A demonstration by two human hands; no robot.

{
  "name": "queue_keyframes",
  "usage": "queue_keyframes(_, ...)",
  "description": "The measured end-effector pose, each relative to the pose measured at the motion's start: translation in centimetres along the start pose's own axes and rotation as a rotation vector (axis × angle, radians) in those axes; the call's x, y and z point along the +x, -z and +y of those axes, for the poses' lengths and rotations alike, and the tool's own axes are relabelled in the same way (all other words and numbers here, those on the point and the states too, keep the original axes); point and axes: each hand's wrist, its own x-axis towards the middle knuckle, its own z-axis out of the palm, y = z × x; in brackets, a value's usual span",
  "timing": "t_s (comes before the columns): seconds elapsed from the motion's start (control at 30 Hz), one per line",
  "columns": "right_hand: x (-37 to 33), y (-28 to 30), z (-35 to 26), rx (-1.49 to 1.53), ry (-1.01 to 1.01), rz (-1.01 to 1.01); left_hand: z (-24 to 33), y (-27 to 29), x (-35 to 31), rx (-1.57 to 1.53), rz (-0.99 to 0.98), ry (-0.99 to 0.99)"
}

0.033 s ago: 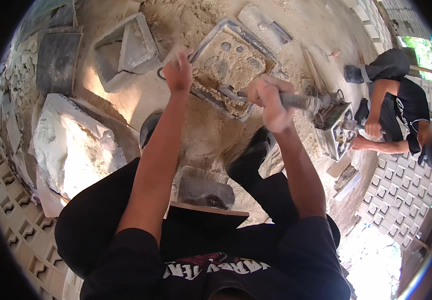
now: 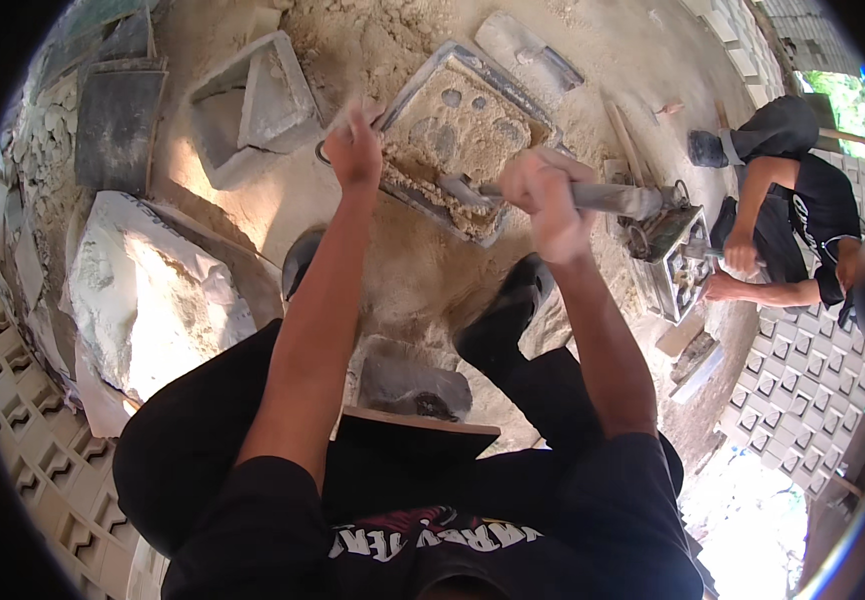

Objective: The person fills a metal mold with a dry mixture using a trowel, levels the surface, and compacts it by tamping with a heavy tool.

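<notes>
In front of me lies a rectangular metal mould frame [image 2: 423,88] packed with sandy material [image 2: 473,125], whose surface has several round grey marks. My left hand [image 2: 355,150] is curled at the frame's left corner, beside a small ring handle [image 2: 324,152]; its exact hold is partly hidden. My right hand [image 2: 550,200], slightly blurred, is closed around a thick grey rammer [image 2: 623,199]. The rammer lies almost level, its flat blade [image 2: 463,190] against the loose sand at the frame's near edge and its thick end pointing right.
At the upper left stands an open grey box mould [image 2: 278,95]. A white sack [image 2: 143,300] lies lower left, and a dark block [image 2: 413,388] sits between my legs. On the right, another person [image 2: 793,210] works with a tool at a second mould [image 2: 675,265]. Patterned blocks [image 2: 803,390] are stacked behind.
Almost nothing differs. The right hand and the rammer have shifted very slightly, and the view has moved a little.
</notes>
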Motion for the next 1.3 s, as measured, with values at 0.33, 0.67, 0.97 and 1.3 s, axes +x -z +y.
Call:
queue_keyframes(0.33, -1.8, 6.4, -4.0, 0.323, -0.066, 0.098, 0.3, 1.3, -2.2, 0.491, -0.245, -0.437)
queue_keyframes(0.67, -2.1, 7.9, -5.0, 0.068, -0.075, 0.135, 2.5, -2.4, -7.8, 1.035, -0.297, -0.679)
queue_keyframes(0.97, 3.5, 2.9, -3.9, 0.083, 0.005, 0.316, 2.0, 0.9, 0.1, 0.666, -0.298, -0.579)
queue_keyframes(1.3, 6.2, -6.1, -2.4, 0.219, -0.019, 0.495, -1.8, 0.2, 3.6, -0.014, -0.061, 0.112)
